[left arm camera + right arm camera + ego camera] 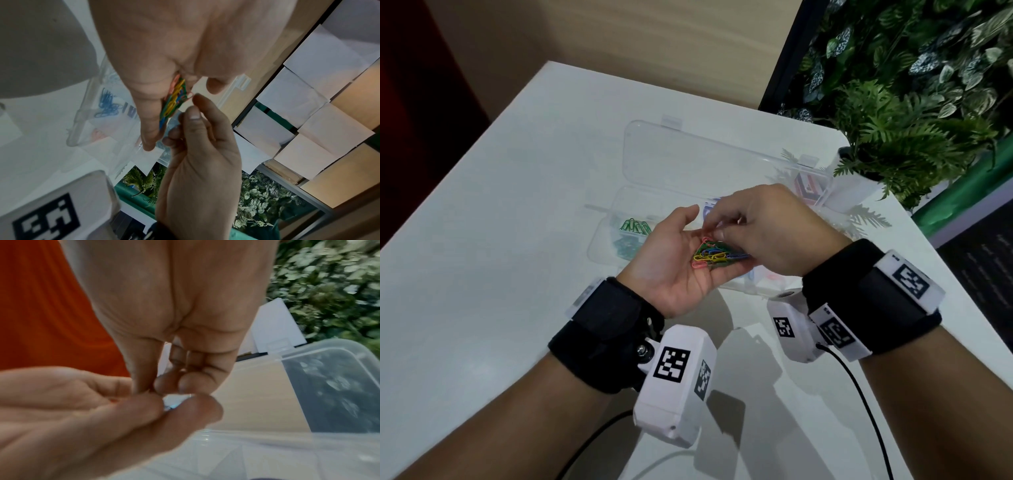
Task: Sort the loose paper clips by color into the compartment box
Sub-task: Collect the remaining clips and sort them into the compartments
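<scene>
My left hand (pixel 678 253) is palm up over the clear compartment box (pixel 599 246), lightly cupped, with a pile of mixed paper clips (pixel 714 256) lying in it. My right hand (pixel 717 229) reaches down onto the pile, and its thumb and finger pinch a red clip (pixel 190 95) at the pile's (pixel 173 100) far edge. Green clips (pixel 635 226) lie in a left compartment, and blue clips (pixel 108 105) in another. In the right wrist view the fingertips (pixel 164 384) are pressed together above my left fingers, and the clip is hidden.
The box's clear lid (pixel 688 161) lies open flat behind it on the white table (pixel 500 205). A potted fern in a white pot (pixel 859 185) stands at the table's far right corner. Cables (pixel 859 394) trail from my wrist cameras toward me.
</scene>
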`<action>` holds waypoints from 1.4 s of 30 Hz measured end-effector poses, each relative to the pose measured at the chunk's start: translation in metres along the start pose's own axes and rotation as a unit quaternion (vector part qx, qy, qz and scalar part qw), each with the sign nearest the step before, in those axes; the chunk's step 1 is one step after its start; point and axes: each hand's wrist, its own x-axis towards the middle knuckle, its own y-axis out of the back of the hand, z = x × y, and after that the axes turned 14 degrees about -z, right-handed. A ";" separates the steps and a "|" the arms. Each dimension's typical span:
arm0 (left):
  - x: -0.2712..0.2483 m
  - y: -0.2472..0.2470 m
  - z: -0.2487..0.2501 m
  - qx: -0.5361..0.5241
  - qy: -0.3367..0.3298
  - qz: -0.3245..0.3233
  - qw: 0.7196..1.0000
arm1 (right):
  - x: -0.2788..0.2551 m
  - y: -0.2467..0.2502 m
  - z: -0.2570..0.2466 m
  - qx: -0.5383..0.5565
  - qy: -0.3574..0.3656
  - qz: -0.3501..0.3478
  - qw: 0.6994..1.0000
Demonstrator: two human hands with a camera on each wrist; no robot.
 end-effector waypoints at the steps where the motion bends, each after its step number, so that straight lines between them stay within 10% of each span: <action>1: 0.000 0.000 0.000 0.004 0.003 0.001 1.000 | 0.000 0.000 -0.002 -0.037 0.003 -0.017 0.999; 13: 0.000 0.002 -0.001 0.009 0.031 -0.004 0.999 | 0.009 0.009 -0.010 -0.091 -0.039 -0.130 0.987; 26: 0.000 0.002 0.001 0.025 0.027 0.004 0.999 | 0.004 0.017 0.002 0.078 -0.026 -0.058 0.995; 42: -0.003 0.001 0.002 0.006 0.011 0.008 1.000 | 0.005 0.001 -0.009 -0.077 -0.041 -0.076 0.993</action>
